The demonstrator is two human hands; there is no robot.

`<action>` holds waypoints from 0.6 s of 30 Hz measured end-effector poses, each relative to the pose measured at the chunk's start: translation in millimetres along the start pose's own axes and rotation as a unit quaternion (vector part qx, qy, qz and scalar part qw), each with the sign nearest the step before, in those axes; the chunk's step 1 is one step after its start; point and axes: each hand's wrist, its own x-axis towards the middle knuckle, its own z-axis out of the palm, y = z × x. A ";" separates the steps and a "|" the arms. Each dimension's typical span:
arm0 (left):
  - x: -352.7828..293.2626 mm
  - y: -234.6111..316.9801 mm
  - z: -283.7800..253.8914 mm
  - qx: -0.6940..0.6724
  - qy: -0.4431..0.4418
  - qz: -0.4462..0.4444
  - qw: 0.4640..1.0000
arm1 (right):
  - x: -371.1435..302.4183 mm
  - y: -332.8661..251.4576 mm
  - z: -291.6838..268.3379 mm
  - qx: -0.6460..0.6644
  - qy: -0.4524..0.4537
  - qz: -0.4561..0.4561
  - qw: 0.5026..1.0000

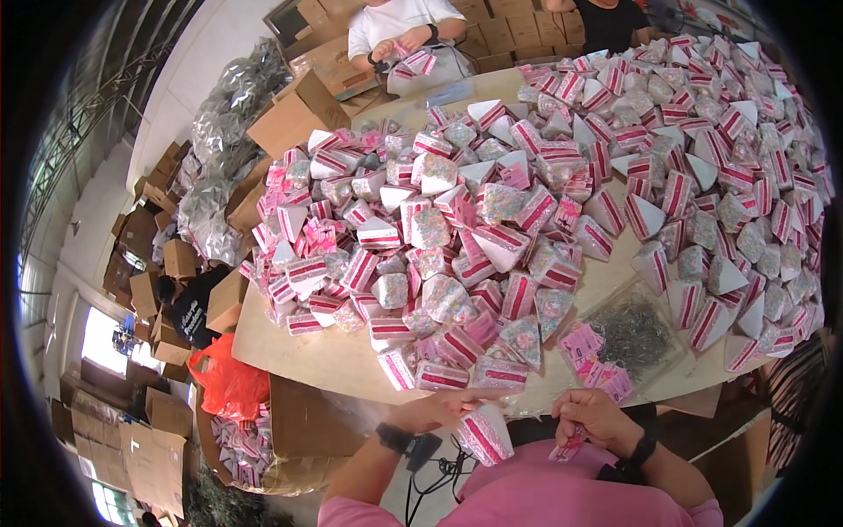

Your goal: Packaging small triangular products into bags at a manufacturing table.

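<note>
My left hand grips a small wedge-shaped pouch, white with a glittery pink band, in front of my body at the table's near edge. In my right hand, a little to the right, a pink printed tag is pinched between the fingers. The tag and the pouch are apart. Just beyond my right hand lie several loose pink tags, partly over a clear shallow tray full of thin metal pins. A large heap of similar pouches spreads ahead of my hands.
More pouches cover the right side of the table. Below its left edge, a cardboard box holds pouches and a red plastic bag. Across the table, a person in white handles a pouch; another wears black.
</note>
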 end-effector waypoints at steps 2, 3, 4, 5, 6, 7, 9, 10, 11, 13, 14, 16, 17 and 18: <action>0.9 4.1 17.8 -0.138 0.027 0.065 0.988 | -2.9 -1.0 0.9 -0.004 0.002 -0.001 1.000; 0.9 4.1 24.1 -0.205 0.042 0.099 0.973 | -3.0 -2.2 1.6 -0.008 0.000 -0.002 1.000; 2.9 2.9 28.1 -0.238 0.037 0.117 0.963 | -3.4 -2.4 1.9 -0.007 -0.001 -0.003 1.000; 6.4 1.1 32.2 -0.272 0.031 0.135 0.952 | -4.1 -1.8 2.2 -0.007 -0.001 -0.004 1.000; 10.8 -1.1 35.1 -0.303 0.025 0.153 0.940 | -4.2 -2.0 2.0 -0.007 -0.002 -0.007 1.000; 15.4 -3.8 37.2 -0.311 0.030 0.175 0.934 | -5.2 -3.7 2.8 0.005 -0.003 -0.013 1.000; 24.6 4.5 46.5 -0.331 0.033 0.198 0.922 | -10.7 -6.3 5.5 0.030 0.001 -0.023 0.999; 31.4 8.2 50.0 -0.342 0.033 0.207 0.916 | -12.8 -8.5 5.9 0.020 0.011 -0.035 0.999; 41.8 10.2 51.5 -0.323 0.052 0.258 0.909 | -14.2 -13.1 6.0 0.010 0.021 -0.048 0.999; 53.8 21.6 51.6 -0.323 0.062 0.261 0.908 | -20.6 -24.2 8.0 -0.007 0.028 -0.074 0.997; 60.1 25.5 51.5 -0.322 0.063 0.263 0.907 | -24.9 -33.1 12.4 -0.018 0.026 -0.091 0.995; 73.0 26.3 44.5 -0.345 0.044 0.285 0.893 | -35.5 -52.5 23.2 -0.051 0.023 -0.117 0.992; 78.7 33.3 45.0 -0.369 0.015 0.291 0.883 | -42.1 -63.1 29.9 -0.073 0.022 -0.125 0.989; 85.5 39.3 44.9 -0.393 -0.016 0.296 0.871 | -47.9 -71.1 35.8 -0.095 0.025 -0.133 0.986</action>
